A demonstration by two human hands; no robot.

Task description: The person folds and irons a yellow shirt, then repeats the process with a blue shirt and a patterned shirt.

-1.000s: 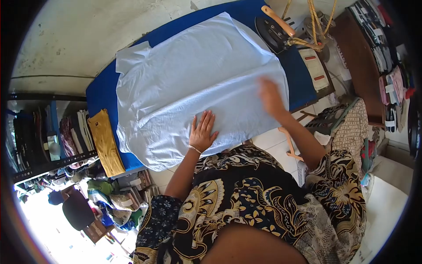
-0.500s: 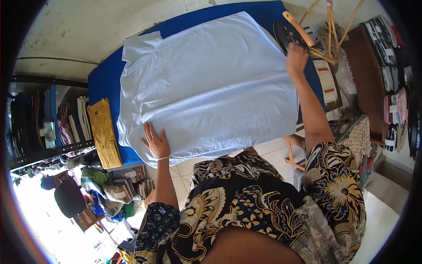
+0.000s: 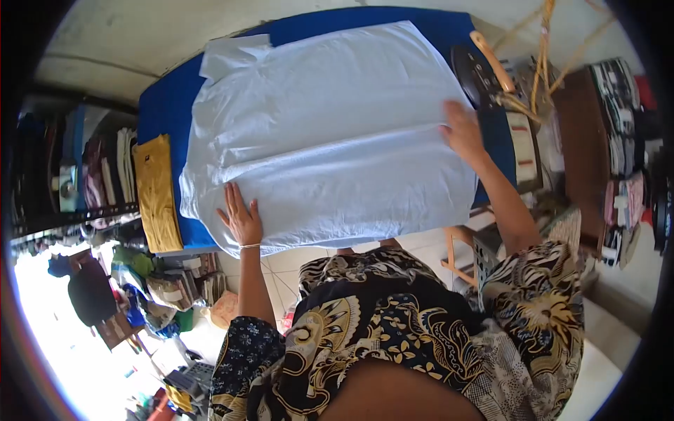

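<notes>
Blue padded board (image 3: 163, 119) held a soft pale shirt (image 3: 330, 133); left hand (image 3: 241, 217) at seven o'clock and right hand (image 3: 463, 130) at three o'clock lay flat and open on it, gripping nothing.

Bright daylight, fisheye edges, overexposed corner

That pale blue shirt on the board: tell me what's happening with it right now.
A person stands at a blue ironing board with the pale blue shirt spread flat across it. The left hand lies open on the shirt's near edge, and the right hand rests flat on its right side, close to the iron standing at the board's end. Neither hand grips anything. A folded yellow garment lies at the board's left end.
</notes>
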